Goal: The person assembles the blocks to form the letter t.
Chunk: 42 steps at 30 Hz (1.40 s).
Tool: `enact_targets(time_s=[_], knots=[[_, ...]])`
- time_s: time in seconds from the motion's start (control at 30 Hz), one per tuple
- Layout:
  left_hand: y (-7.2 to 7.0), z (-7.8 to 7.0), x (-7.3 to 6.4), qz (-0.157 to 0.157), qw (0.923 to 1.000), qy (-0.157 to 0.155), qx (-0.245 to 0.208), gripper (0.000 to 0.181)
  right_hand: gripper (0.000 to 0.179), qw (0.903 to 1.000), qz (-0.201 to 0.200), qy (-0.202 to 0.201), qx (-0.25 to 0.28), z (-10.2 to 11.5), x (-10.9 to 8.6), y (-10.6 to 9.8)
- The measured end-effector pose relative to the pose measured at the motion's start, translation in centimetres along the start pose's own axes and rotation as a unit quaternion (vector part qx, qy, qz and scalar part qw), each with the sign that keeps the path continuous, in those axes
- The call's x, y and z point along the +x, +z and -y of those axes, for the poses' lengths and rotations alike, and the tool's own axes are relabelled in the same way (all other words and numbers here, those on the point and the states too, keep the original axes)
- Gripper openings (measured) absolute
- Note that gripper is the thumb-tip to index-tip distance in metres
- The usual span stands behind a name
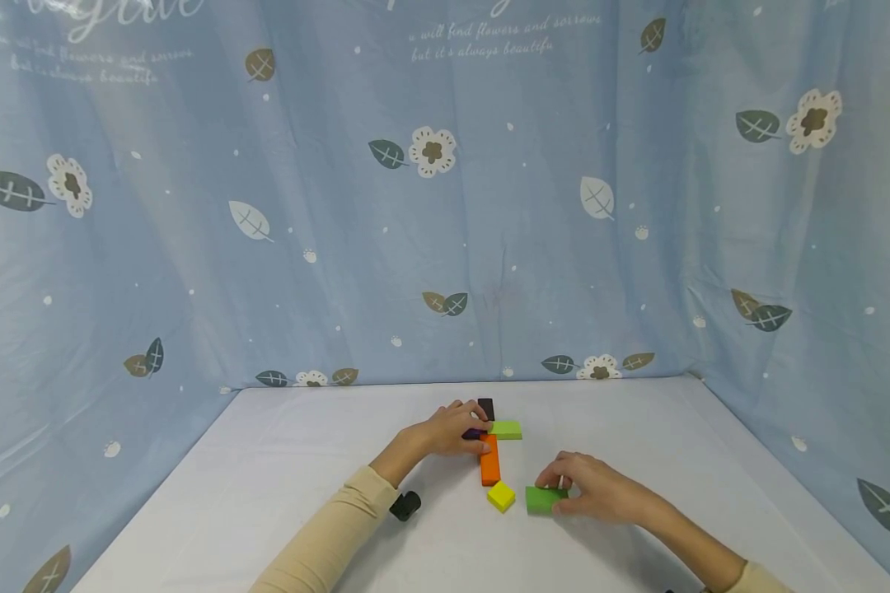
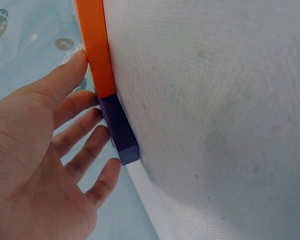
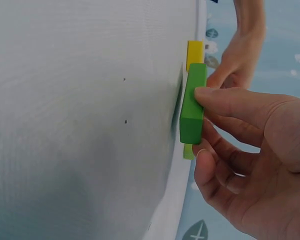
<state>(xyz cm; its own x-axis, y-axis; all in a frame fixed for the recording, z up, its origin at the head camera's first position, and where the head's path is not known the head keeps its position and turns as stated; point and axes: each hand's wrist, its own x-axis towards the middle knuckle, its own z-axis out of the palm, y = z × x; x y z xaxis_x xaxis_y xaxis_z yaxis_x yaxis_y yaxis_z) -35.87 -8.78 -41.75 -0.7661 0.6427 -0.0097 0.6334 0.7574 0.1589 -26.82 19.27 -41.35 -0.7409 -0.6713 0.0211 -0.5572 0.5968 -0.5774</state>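
Note:
My right hand (image 1: pixel 601 487) pinches a green block (image 1: pixel 541 500) between thumb and fingers. In the right wrist view this block (image 3: pixel 192 105) appears lifted slightly off the table. My left hand (image 1: pixel 451 430) rests its fairly straight fingers against a group of laid-out blocks. In the left wrist view its thumb touches the orange block (image 2: pixel 96 47), and the fingertips lie along the dark purple block (image 2: pixel 120 127). A lime block (image 1: pixel 506 430) and a black block (image 1: pixel 485 408) adjoin them at the far end. Just below the orange block sits a yellow block (image 1: pixel 500 497), turned at an angle.
A white cloth-covered table (image 1: pixel 267 461) lies under the blocks. Blue patterned curtain (image 1: pixel 341 206) encloses the back and both sides. By the left forearm shows a black device (image 1: pixel 405 505), apparently worn on the wrist.

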Motion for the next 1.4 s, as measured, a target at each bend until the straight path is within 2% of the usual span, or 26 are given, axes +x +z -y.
enact_targets(time_s=[0.27,1.4], knots=[[0.12,0.09,0.10,0.001,1.0000,-0.001,0.002,0.047,0.027,0.9997,0.013,0.016,0.008,0.31,0.23,0.26],[0.16,0.26,0.13,0.001,1.0000,0.007,0.004,0.048,0.027,0.9996,0.023,0.009,0.016,0.70,0.92,0.70]])
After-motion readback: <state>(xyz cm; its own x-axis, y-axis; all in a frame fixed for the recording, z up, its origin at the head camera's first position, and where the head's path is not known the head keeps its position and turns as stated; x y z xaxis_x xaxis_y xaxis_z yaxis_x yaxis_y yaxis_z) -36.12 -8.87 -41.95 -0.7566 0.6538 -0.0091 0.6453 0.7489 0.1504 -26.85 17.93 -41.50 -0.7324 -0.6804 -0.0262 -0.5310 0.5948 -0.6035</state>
